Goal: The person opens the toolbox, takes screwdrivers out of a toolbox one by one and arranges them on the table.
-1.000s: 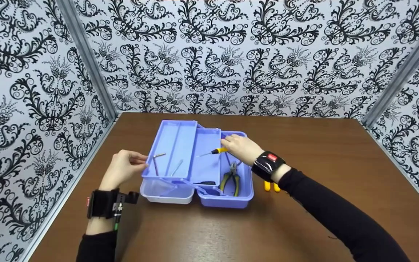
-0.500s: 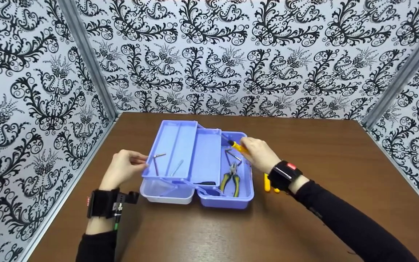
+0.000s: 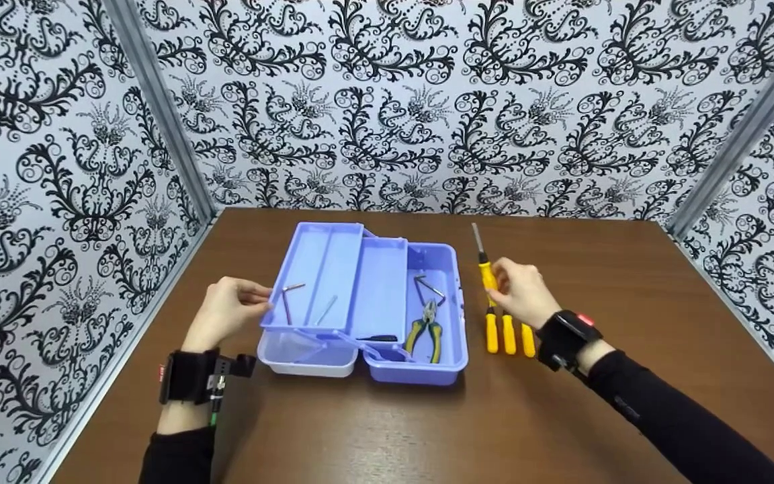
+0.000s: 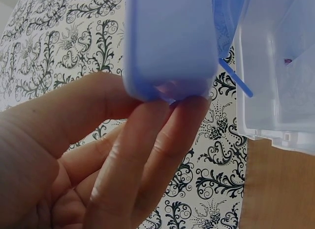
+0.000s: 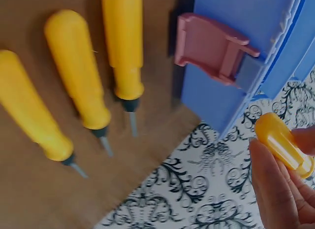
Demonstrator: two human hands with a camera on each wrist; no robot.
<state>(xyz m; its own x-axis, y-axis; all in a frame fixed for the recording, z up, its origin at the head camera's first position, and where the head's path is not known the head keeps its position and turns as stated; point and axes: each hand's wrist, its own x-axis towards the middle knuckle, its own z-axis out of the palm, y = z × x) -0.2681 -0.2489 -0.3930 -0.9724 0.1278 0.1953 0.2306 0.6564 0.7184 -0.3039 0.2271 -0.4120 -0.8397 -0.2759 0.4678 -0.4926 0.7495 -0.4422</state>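
In the head view, an unfolded lavender toolbox (image 3: 414, 374) stands mid-table. My left hand (image 3: 222, 309) pinches the left edge of its upper tray (image 3: 310, 252); the left wrist view shows thumb and fingers on the tray's end (image 4: 172, 47). My right hand (image 3: 525, 292) holds a yellow-handled screwdriver (image 3: 487, 274) to the right of the box, its shaft pointing away. In the right wrist view its handle (image 5: 280, 140) sits between thumb and fingers. Below that hand, three more yellow screwdrivers (image 3: 508, 335) lie side by side on the table.
Pliers (image 3: 437, 341) and hex keys (image 3: 434, 289) lie in the deep compartment. The upper tray bears an L-shaped key (image 3: 287, 306) and a thin rod (image 3: 326, 309). A black-handled tool (image 3: 381, 338) lies in the middle tray. A pink latch (image 5: 206, 47) sticks out from the box.
My right hand has carried the yellow screwdriver out of the toolbox, rightward to beside the other screwdrivers, turning its shaft away from me. My left hand has stayed on the tray edge.
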